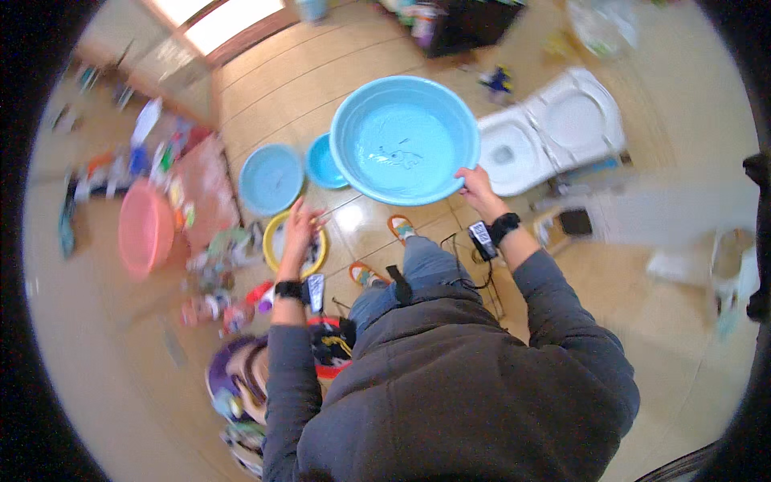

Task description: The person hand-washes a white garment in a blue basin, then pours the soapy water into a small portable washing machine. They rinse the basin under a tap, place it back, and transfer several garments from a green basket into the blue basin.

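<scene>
A large light-blue plastic basin (409, 135) is up in front of me, with a little water and a few dark specks in its bottom. My right hand (477, 185) grips its near right rim. My left hand (301, 226) is apart from the basin with fingers spread and nothing in it. Below that hand stands a yellow-rimmed basin (269, 256) with things inside. Another light-blue basin (271, 179) rests on the floor just beyond, beside a smaller turquoise basin (322, 162) partly hidden by the large one.
A white squat toilet pan (512, 150) lies at the right. To the left are a pink basin (144, 229) and cluttered goods by a reddish mat (208, 187). A red basin (328, 369) holding dark cloth stands near my left leg. A dark cabinet (470, 30) is at the top.
</scene>
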Motion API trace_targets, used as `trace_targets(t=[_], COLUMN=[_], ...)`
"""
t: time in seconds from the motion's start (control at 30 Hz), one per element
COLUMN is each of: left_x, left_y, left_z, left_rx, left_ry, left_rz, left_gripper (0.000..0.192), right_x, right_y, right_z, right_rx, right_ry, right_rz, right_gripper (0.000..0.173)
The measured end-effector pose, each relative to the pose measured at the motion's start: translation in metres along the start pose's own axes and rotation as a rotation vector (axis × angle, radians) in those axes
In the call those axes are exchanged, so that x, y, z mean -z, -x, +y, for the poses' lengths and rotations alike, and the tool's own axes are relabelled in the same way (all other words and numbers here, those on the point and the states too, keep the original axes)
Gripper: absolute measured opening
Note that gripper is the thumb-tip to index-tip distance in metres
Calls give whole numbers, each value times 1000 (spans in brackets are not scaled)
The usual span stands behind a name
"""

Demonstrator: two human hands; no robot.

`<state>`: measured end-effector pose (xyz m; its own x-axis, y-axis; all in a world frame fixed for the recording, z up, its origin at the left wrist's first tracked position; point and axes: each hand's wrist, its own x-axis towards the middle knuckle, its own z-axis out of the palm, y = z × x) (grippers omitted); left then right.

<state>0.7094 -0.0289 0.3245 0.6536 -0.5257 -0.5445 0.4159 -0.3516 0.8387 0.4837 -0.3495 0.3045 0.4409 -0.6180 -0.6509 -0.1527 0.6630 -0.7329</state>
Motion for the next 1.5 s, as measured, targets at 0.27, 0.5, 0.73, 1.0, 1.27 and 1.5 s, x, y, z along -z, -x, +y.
trace_targets(t=[0.27,0.5,0.73,1.0,1.27,1.5], left_x=[114,130,90,69,83,81], left_y=[14,30,2,-24,-12,-10], left_z=[-42,-31,2,21,47,56], left_rx=[368,469,498,578,575,512], left_ry=[-65,-190,-324,-393,-461,-474], left_rz=[161,343,289,216,278,297], left_gripper=[33,33,35,34,35,34], right_x=[86,128,171,214,273,317], right_y=[-75,-94,-115,-145,-197,-251], right_z=[73,77,-9,5,4,6], right_rx=[-157,-71,122,-157,162,210], right_ry=[-494,-629,-464,-508,192,599], right_rz=[182,313,632,618,105,287], right_gripper=[27,31,39,30,9,11])
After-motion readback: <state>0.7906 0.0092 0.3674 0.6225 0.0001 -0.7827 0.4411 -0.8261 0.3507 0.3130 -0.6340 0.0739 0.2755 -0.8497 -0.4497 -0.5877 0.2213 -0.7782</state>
